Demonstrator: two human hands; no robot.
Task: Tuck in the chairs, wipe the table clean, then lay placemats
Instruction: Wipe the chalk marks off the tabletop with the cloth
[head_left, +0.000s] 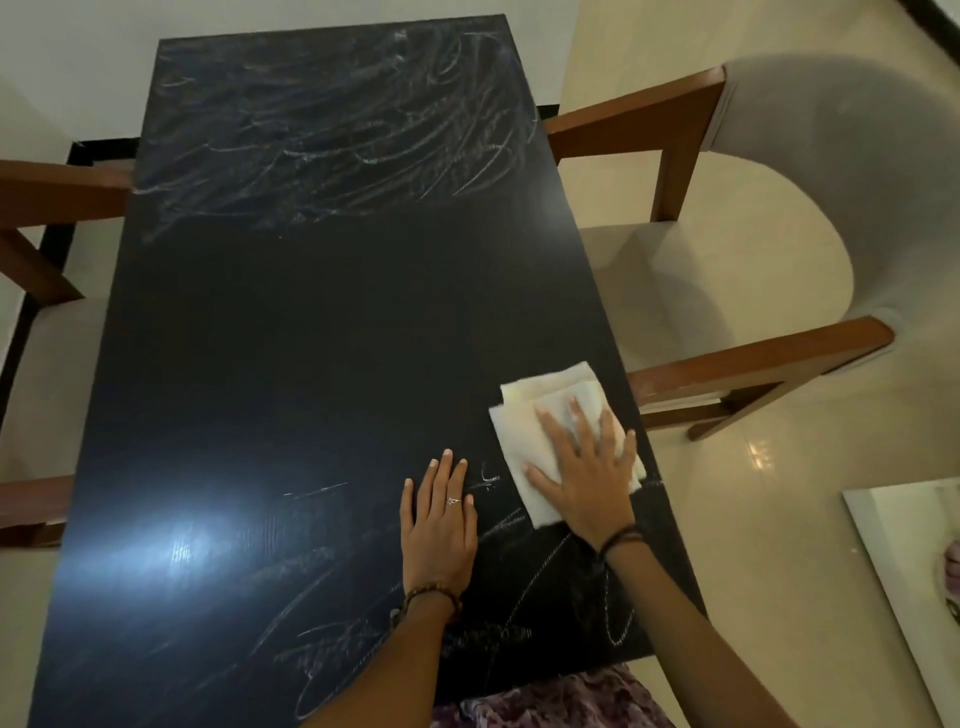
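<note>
A long black table (291, 332) fills the view, with white chalky scribbles across its far end and its near right corner. My right hand (582, 473) presses flat, fingers spread, on a folded white cloth (524, 421) near the table's right edge. My left hand (439, 514) rests flat on the tabletop just left of the cloth, fingers straight, holding nothing. A chair (779, 218) with a grey padded back and brown wooden arms stands at the right side, its arms reaching toward the table edge. Another wooden chair (47, 197) shows partly at the left side.
Glossy cream floor tiles (769, 499) lie to the right of the table. A white-framed panel (904, 571) lies on the floor at the lower right. A white wall stands behind the table's far end. A light glare shines on the near left of the tabletop.
</note>
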